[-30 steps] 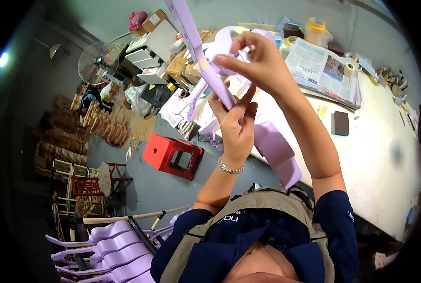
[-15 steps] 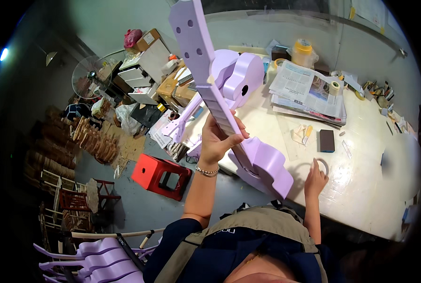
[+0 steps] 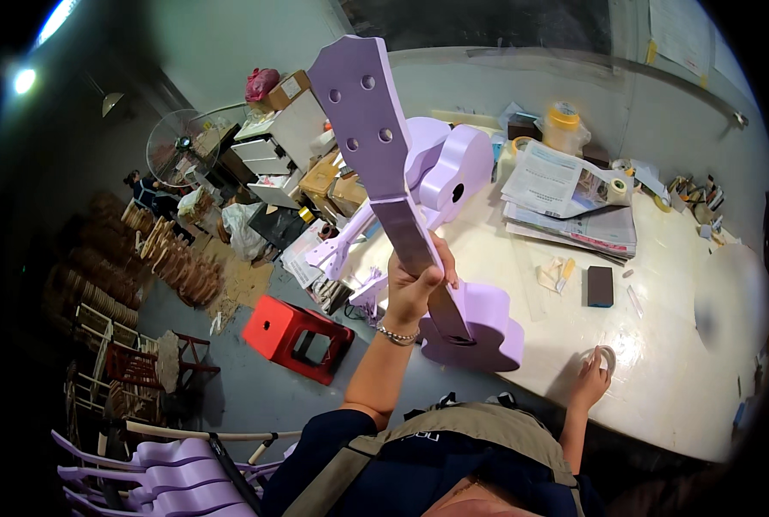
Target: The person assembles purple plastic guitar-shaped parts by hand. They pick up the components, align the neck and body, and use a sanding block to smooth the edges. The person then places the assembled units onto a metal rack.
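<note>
A lilac ukulele (image 3: 485,332) without strings rises tilted before me, its headstock up and its body low over the table's near edge. My left hand (image 3: 419,283) is wrapped round its neck, thumb across the fretboard side. At the table's near right, my right hand (image 3: 588,384) has its fingers closed on the rim of a thin ring-shaped roll of tape (image 3: 609,357). Past the held instrument, more lilac ukuleles (image 3: 458,177) lie on the table; the held neck partly hides them.
On the white table (image 3: 660,379) are a dark sanding block (image 3: 600,286), stacked newspapers (image 3: 565,220), a tub with yellow tape (image 3: 562,127) and scattered tools. A red stool (image 3: 298,338) stands on the floor at left. Several lilac ukulele bodies (image 3: 178,478) sit on a rack at lower left.
The ukulele has turned, showing more of its headstock and fretboard face. My right hand has gone from reaching beside the tape roll to gripping it. The view has tilted slightly upward.
</note>
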`<state>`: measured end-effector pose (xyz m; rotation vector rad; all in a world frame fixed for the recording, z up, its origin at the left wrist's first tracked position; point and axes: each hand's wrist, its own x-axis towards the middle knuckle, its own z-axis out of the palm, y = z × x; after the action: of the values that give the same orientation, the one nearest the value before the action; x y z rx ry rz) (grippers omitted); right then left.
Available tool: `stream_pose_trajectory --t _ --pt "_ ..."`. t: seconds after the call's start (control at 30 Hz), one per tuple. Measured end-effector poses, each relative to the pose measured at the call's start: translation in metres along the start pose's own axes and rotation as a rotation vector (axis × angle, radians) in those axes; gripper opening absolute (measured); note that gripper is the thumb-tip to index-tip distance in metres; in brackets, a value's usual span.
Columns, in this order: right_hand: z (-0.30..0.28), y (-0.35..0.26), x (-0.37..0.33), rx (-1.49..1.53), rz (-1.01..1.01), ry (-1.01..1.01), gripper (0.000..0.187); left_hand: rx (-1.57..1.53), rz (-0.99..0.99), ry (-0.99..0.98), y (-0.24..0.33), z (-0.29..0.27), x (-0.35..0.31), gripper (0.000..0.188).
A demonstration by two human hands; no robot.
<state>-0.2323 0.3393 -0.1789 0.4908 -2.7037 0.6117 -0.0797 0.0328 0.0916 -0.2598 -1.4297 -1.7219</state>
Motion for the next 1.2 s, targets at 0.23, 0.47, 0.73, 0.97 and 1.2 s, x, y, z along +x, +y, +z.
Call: stream_pose_trajectory --t 0.23,0.47,0.73,0.97,1.2 --pt "0.007 -0.005 -0.006 0.009 -0.066 -0.044 0.048 0.009 0.035 -0.176 0.022 -0.017 -0.006 0.037" --pt "0.013 -0.004 -0.004 0.003 -0.115 -0.018 0.044 0.015 0.057 -0.136 0.024 -0.027 -0.011 0.037" --pt "-0.001 -0.027 0.004 -0.073 -0.018 0.037 0.06 0.104 -0.012 0.049 0.025 -0.003 0.002 0.044" --pt "-0.01 -0.025 0.009 0.004 -0.024 0.078 0.058 0.367 -0.01 0.149 0.014 0.023 0.013 0.044" --pt "0.005 -0.011 -0.001 -0.049 0.015 0.04 0.053 0.352 -0.01 0.109 0.003 0.029 0.018 0.044"
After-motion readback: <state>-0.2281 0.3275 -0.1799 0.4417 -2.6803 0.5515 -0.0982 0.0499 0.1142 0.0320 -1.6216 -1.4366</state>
